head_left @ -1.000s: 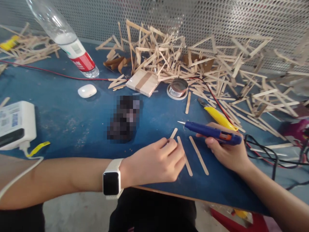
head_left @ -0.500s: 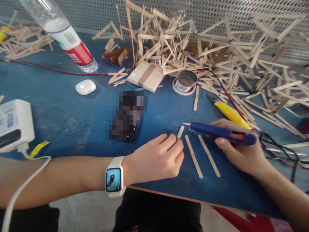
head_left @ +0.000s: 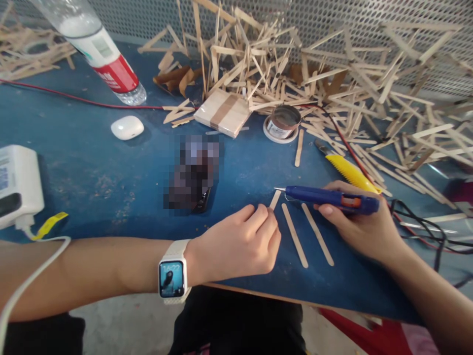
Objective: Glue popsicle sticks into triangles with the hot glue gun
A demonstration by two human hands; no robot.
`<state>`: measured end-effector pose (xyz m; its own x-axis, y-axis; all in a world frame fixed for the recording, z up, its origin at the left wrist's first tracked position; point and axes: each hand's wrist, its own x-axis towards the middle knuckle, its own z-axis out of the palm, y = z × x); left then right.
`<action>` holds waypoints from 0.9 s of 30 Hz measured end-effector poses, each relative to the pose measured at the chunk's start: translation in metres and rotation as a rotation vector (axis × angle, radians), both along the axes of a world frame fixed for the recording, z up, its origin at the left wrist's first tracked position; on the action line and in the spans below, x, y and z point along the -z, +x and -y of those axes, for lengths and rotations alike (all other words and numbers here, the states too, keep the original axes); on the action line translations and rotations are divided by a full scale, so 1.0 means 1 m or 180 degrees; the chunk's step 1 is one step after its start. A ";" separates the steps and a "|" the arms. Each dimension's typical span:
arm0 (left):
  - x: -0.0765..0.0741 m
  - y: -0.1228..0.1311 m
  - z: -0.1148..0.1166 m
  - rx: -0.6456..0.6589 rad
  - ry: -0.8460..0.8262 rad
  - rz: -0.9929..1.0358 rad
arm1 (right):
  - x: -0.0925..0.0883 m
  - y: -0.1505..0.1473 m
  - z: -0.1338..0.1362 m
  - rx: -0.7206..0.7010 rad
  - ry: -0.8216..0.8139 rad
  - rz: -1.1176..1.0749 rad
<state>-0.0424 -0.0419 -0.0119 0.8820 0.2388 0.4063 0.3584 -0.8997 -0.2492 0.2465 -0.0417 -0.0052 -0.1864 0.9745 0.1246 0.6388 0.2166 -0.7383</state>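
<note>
My left hand (head_left: 236,241) rests on the blue table with its fingers closed on a wooden craft stick (head_left: 274,200); only the stick's upper end shows past the fingers. In my right hand (head_left: 365,234) is a blue pen-shaped tool with an orange part and a fine metal tip, which looks like a soldering iron (head_left: 318,195). It lies nearly level, its tip pointing left, at the top end of the held stick; I cannot tell if they touch. Between my hands lie two more craft sticks, one nearer the left (head_left: 294,235) and one nearer the right (head_left: 318,234).
Behind stand heaped craft sticks (head_left: 254,64), a banded stick bundle (head_left: 223,112) and a small round tin (head_left: 284,122). A yellow-handled knife (head_left: 349,172) and black cables (head_left: 424,234) lie right. Leftward are a phone (head_left: 201,202), white case (head_left: 127,128), bottle (head_left: 116,74) and white charger (head_left: 20,185).
The view has shifted slightly. The blue tool has moved a little left, bringing its tip to the held stick's end. My left hand keeps its grip.
</note>
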 end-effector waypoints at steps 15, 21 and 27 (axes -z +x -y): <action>-0.004 0.000 0.000 0.0042 -0.0106 -0.0097 | -0.010 0.001 0.004 -0.0138 -0.0412 0.0318; -0.002 -0.001 0.000 0.0041 -0.0115 -0.0086 | -0.009 0.010 0.007 -0.0018 -0.0575 0.0241; -0.001 -0.001 0.001 0.0045 -0.0113 -0.0043 | -0.012 0.006 0.005 0.0017 -0.0681 0.0219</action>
